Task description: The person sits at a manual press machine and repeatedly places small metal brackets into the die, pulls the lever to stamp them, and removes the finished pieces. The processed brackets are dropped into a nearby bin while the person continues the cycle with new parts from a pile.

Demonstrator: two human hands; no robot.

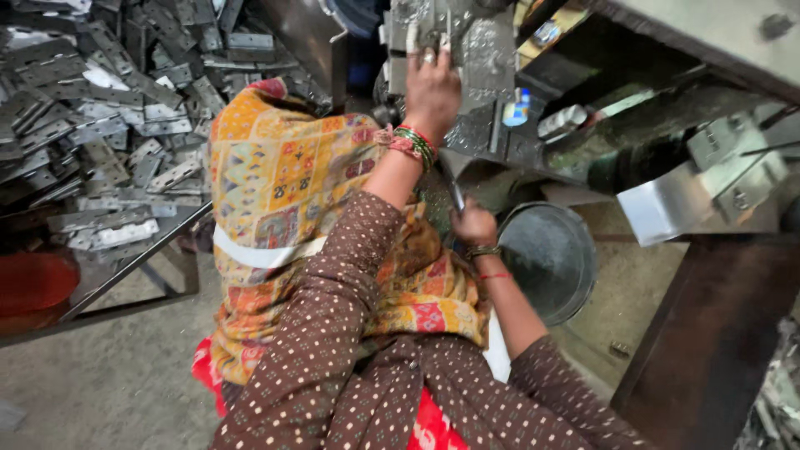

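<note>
Grey metal plate, seemingly upright, on press

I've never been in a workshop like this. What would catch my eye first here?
Probably the big heap of flat grey metal plates piled at the upper left. Next, the bright patterned yellow cloth in the middle, and the left hand pressed on the grey machine at the top, while the right hand grips a thin metal lever above a round metal bowl.
</note>
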